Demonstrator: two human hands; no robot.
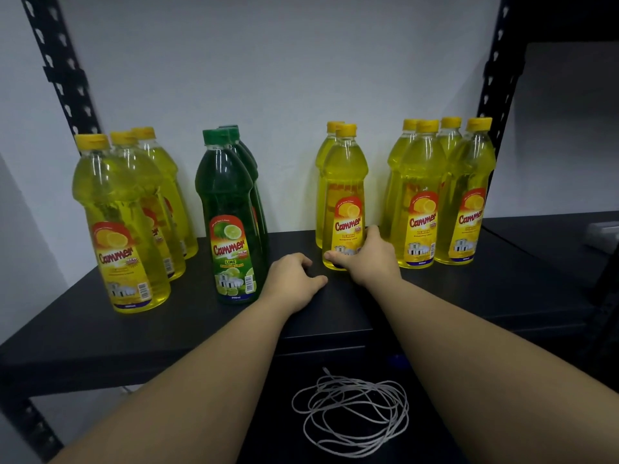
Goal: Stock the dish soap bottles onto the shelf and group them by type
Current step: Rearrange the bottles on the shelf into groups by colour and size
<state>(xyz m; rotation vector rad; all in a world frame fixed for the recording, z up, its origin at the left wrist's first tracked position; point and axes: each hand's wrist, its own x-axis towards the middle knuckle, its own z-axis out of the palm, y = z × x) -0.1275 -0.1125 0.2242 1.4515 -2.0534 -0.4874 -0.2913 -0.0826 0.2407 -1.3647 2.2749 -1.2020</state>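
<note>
1. the right hand point(370, 259) wraps the base of the front lemon dish soap bottle point(345, 202): thumb on its left side, fingers round the right, a closed grip low on the label.
2. that bottle stands upright on the black shelf point(100, 336), long axis vertical, yellow cap up, label facing the camera; a second lemon bottle point(326, 152) stands just behind it.
3. the left hand point(294, 279) rests on the shelf, fingers loosely curled, its grip holding nothing, between the lime bottle and the held one.
4. the lime dish soap bottles point(231, 209), green, stand upright in a row going back, label of the front one forward.
5. three lemon bottles point(120, 209) stand upright at the left; four more point(435, 195) at the right, near the rack post point(495, 78).
6. a coiled grey cord point(351, 416) lies on a lower dark surface.
</note>
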